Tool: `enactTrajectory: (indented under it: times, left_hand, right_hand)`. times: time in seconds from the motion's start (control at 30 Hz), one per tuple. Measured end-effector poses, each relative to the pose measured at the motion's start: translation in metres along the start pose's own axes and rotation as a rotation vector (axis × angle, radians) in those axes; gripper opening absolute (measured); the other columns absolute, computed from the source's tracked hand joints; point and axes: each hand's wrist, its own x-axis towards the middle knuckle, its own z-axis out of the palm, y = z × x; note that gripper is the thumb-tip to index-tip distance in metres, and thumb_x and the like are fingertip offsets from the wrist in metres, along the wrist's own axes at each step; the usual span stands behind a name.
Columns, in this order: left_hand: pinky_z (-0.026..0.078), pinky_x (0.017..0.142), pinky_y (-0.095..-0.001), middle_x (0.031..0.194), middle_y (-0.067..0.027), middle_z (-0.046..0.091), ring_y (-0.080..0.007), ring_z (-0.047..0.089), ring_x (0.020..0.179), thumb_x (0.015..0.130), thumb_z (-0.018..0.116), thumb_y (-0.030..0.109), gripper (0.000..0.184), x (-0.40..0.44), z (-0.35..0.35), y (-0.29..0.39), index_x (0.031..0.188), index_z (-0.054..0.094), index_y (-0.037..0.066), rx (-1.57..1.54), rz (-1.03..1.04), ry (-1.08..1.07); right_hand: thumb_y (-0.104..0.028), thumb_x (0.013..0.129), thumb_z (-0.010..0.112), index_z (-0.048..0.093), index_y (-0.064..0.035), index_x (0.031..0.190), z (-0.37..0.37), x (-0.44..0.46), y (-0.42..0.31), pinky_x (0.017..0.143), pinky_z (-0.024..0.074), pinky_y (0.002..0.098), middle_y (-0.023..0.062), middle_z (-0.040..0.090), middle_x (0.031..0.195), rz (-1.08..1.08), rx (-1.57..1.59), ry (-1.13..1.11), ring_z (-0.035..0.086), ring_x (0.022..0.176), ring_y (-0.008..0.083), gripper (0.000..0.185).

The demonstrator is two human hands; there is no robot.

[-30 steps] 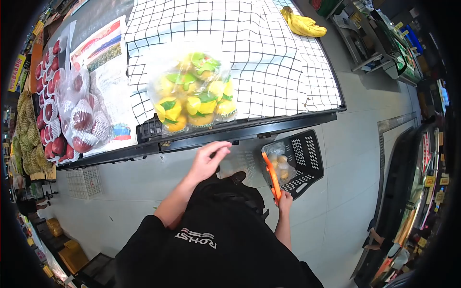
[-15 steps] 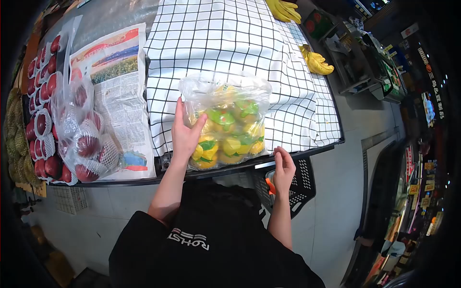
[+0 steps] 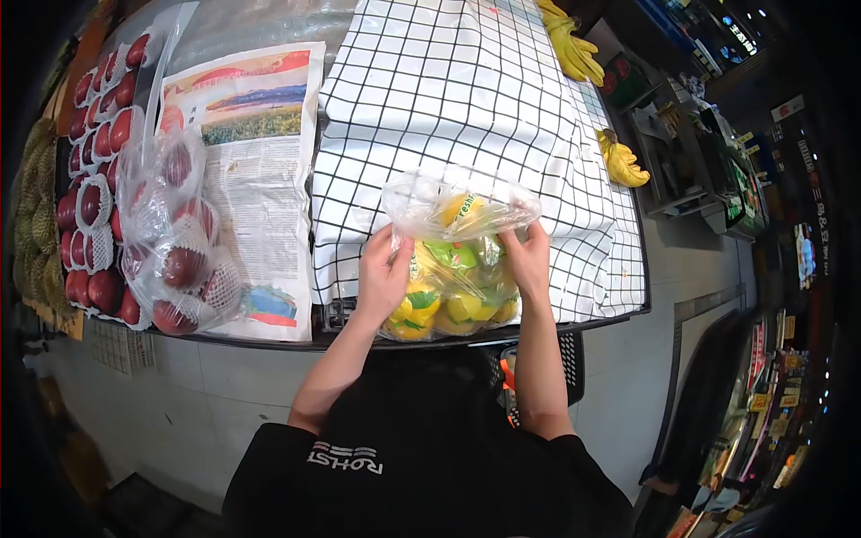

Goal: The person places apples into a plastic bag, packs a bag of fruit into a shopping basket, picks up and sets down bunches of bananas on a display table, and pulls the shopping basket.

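The checked cloth (image 3: 430, 90) is covering much of the table, and the clear plastic bag (image 3: 417, 199) of yellow fruit (image 3: 464, 309) is resting at the near edge, right of the newspaper (image 3: 260, 170). My left hand (image 3: 384, 278) and right hand (image 3: 531, 260) are pinching its loose upper plastic between thumbs and fingers, one at each side; I judge that gripping evenly and gently is best for sparing the thin film.
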Motion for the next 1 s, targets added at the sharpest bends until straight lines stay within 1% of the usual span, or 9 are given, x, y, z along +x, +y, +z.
enactTrajectory:
  times: [0.03,0.17,0.33,0.4,0.53,0.6,0.73,0.83,1.0]
  left_hand:
    - [0.045,0.088,-0.0344,0.111,-0.0171,0.063,-0.0290,0.061,0.101,0.093,0.055,0.009,0.021,0.000,-0.001,0.000,0.108,0.063,-0.004,0.017,0.014,-0.005]
    - [0.046,0.085,-0.0328,0.111,-0.0170,0.062,-0.0282,0.061,0.098,0.094,0.054,0.008,0.020,-0.001,-0.002,0.001,0.108,0.062,-0.005,0.079,0.001,-0.014]
    - [0.046,0.078,-0.0311,0.107,-0.0161,0.062,-0.0244,0.060,0.090,0.093,0.054,0.004,0.017,-0.002,-0.001,-0.001,0.105,0.061,-0.006,0.128,0.067,-0.011]
    - [0.046,0.082,-0.0311,0.110,-0.0159,0.062,-0.0239,0.060,0.095,0.092,0.057,0.006,0.020,-0.001,-0.001,0.001,0.107,0.061,-0.005,0.083,-0.033,-0.016]
    - [0.046,0.086,-0.0313,0.111,-0.0150,0.063,-0.0218,0.060,0.100,0.090,0.063,0.011,0.025,0.013,-0.007,0.018,0.110,0.062,-0.004,0.217,0.002,-0.139]
    - [0.046,0.089,-0.0320,0.110,-0.0139,0.065,-0.0200,0.061,0.102,0.088,0.067,0.015,0.030,0.026,-0.008,0.023,0.111,0.062,-0.003,-0.007,-0.242,-0.217]
    - [0.046,0.090,-0.0314,0.112,-0.0156,0.066,-0.0194,0.061,0.104,0.087,0.068,0.021,0.043,0.048,-0.013,0.029,0.121,0.059,-0.003,0.150,-0.463,-0.356]
    - [0.045,0.091,-0.0304,0.115,-0.0188,0.064,-0.0196,0.060,0.107,0.087,0.068,0.024,0.049,0.062,-0.005,0.042,0.125,0.056,-0.004,0.170,-0.367,-0.473]
    - [0.044,0.094,-0.0308,0.118,-0.0187,0.063,-0.0207,0.059,0.110,0.091,0.062,0.024,0.046,0.077,0.020,0.039,0.125,0.055,-0.005,0.132,-0.252,-0.445]
  right_hand:
    - [-0.019,0.089,0.065,0.062,0.0048,0.115,0.003,0.004,0.005,0.073,0.0484,0.0242,0.0076,0.068,0.094,-0.079,-0.028,-0.025,0.061,0.086,0.0103,0.035]
    - [-0.018,0.093,0.061,0.069,0.0053,0.098,0.004,0.004,0.006,0.060,0.0399,0.0207,-0.0013,0.064,0.074,-0.001,0.048,0.002,0.050,0.068,0.0036,0.025]
    - [-0.016,0.096,0.059,0.068,0.0048,0.098,0.003,0.000,0.015,0.067,0.0439,0.0218,0.0008,0.066,0.081,-0.093,0.143,0.036,0.055,0.076,0.0051,0.023]
    - [-0.014,0.096,0.058,0.067,0.0051,0.098,0.002,-0.001,0.021,0.069,0.0444,0.0216,0.0015,0.067,0.085,-0.107,0.200,0.010,0.056,0.078,0.0053,0.022]
    - [-0.014,0.097,0.056,0.065,0.0040,0.095,-0.002,-0.001,0.031,0.068,0.0434,0.0213,-0.0004,0.064,0.082,-0.140,0.183,0.002,0.055,0.077,0.0051,0.020]
    - [-0.013,0.097,0.056,0.064,0.0037,0.094,-0.006,-0.001,0.031,0.068,0.0434,0.0211,-0.0002,0.064,0.081,-0.143,0.155,-0.012,0.055,0.077,0.0055,0.019]
    - [-0.011,0.097,0.055,0.064,0.0039,0.096,-0.009,-0.003,0.030,0.069,0.0454,0.0234,0.0023,0.065,0.082,-0.138,0.162,-0.067,0.057,0.077,0.0075,0.017]
    - [-0.009,0.096,0.055,0.063,0.0047,0.099,-0.014,0.000,0.025,0.072,0.0475,0.0254,0.0046,0.066,0.087,-0.118,0.237,-0.128,0.059,0.080,0.0096,0.016]
    - [-0.007,0.097,0.053,0.063,0.0047,0.107,-0.025,0.000,0.013,0.079,0.0483,0.0253,0.0057,0.067,0.097,-0.145,0.347,-0.265,0.060,0.089,0.0108,0.019]
